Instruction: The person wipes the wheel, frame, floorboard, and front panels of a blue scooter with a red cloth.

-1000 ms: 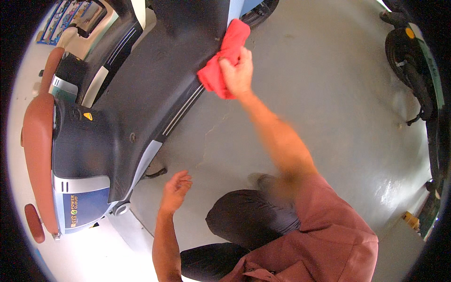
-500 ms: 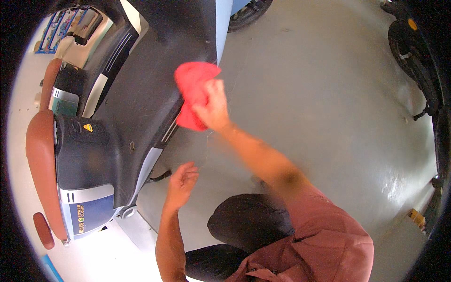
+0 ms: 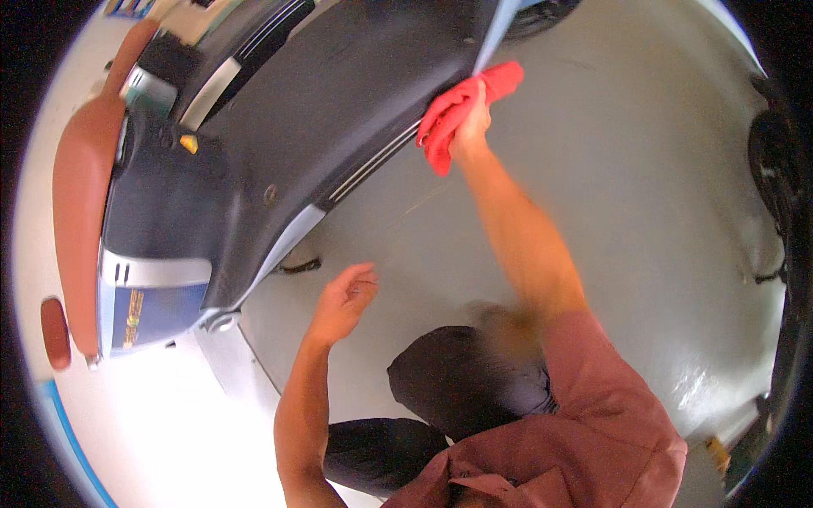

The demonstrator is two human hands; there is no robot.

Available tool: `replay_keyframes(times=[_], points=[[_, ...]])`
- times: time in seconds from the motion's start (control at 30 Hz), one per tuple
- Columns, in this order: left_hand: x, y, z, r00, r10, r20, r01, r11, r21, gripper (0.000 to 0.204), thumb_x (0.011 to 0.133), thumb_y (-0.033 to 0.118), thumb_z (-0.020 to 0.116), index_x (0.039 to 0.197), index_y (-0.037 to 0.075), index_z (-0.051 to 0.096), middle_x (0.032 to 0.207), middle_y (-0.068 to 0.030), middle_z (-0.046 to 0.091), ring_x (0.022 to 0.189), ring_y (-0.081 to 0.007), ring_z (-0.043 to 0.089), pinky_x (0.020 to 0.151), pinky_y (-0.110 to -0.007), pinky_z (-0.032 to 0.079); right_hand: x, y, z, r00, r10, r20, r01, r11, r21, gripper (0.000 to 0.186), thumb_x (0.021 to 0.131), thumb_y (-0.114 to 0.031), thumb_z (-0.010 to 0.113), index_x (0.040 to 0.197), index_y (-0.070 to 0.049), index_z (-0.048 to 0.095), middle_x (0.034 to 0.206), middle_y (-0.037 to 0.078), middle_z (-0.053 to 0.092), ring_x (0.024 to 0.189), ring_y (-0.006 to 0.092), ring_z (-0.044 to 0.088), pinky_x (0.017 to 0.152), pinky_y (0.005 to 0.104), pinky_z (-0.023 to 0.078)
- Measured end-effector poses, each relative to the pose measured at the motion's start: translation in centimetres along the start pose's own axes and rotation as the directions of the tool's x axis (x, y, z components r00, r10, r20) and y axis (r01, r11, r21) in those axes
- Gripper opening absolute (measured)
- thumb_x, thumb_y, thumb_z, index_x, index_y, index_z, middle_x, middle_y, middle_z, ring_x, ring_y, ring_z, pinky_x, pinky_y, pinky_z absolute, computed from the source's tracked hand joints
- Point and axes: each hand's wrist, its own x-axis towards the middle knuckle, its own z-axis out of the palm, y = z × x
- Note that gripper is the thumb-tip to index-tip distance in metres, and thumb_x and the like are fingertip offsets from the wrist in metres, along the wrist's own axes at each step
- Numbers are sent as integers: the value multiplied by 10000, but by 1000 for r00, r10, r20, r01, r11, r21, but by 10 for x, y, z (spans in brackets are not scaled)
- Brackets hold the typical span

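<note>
My right hand (image 3: pixel 472 127) grips a bunched red cloth (image 3: pixel 445 114) against the outer edge of the scooter's black footboard (image 3: pixel 330 110), near where it meets the pale blue front panel (image 3: pixel 495 38). My left hand (image 3: pixel 345 296) is held empty in the air over the floor, fingers loosely bent and apart, a little right of a black stand (image 3: pixel 301 264) under the scooter. The scooter has a brown seat (image 3: pixel 80 220) and a silver-and-blue rear panel (image 3: pixel 157 305).
A second scooter (image 3: pixel 207 97) stands behind the first at the upper left. Dark two-wheelers (image 3: pixel 771 195) line the far right. The grey floor (image 3: pixel 652 169) lies between them, with a bright white area (image 3: pixel 195 415) at the lower left and a front wheel (image 3: pixel 542 21) at the top.
The red cloth first moved down and back along the footboard, then forward again toward the front panel. My left hand has risen slightly. The view has shifted, with the scooter higher in it.
</note>
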Motion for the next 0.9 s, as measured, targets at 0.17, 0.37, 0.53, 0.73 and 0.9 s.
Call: replay_keyframes(times=[0.17, 0.37, 0.53, 0.73, 0.9], points=[[-28, -19, -20, 1000, -12, -27, 14, 994, 107, 410, 986, 48, 663, 1387, 40, 574, 1203, -87, 684, 1056, -183, 669, 905, -324, 552, -61, 96, -23, 964, 210, 164, -237, 957, 168, 453, 1023, -576, 552, 1193, -158, 596, 1046, 58, 671, 991, 285, 649, 885, 464, 544], [-68, -63, -41, 995, -29, -93, 39, 993, 107, 427, 983, 72, 644, 1400, 28, 562, 1200, -121, 707, 1043, -198, 681, 914, -360, 560, -124, 136, -34, 910, 345, 228, -342, 938, -54, 423, 1054, -512, 503, 1205, -130, 603, 1149, 61, 668, 1107, 287, 639, 1004, 472, 518], [-80, -94, -54, 987, 71, -142, -32, 965, 259, 498, 949, 102, 661, 1427, 26, 542, 1204, -142, 704, 1036, -228, 694, 928, -395, 563, -155, 175, -30, 830, 514, 219, -472, 854, -218, 284, 1085, -270, 444, 1243, -90, 597, 1218, 86, 670, 1153, 285, 641, 1002, 463, 536], [-111, -122, -65, 956, 47, -290, -35, 998, 49, 585, 917, 74, 648, 1477, 28, 484, 1241, -162, 684, 1010, -239, 702, 917, -403, 567, -222, 212, -8, 743, 621, 249, -428, 728, -536, 290, 1074, -210, 429, 1235, -50, 610, 1233, 99, 672, 1162, 281, 644, 1053, 460, 515], [-128, -165, -67, 893, 47, -447, -126, 981, -148, 620, 892, 86, 649, 1478, 24, 455, 1263, -175, 676, 1001, -280, 716, 878, -403, 570, -269, 239, 4, 593, 753, 286, -344, 558, -755, 268, 1056, -205, 469, 1174, -42, 645, 1200, 113, 689, 1149, 283, 652, 1045, 456, 517]])
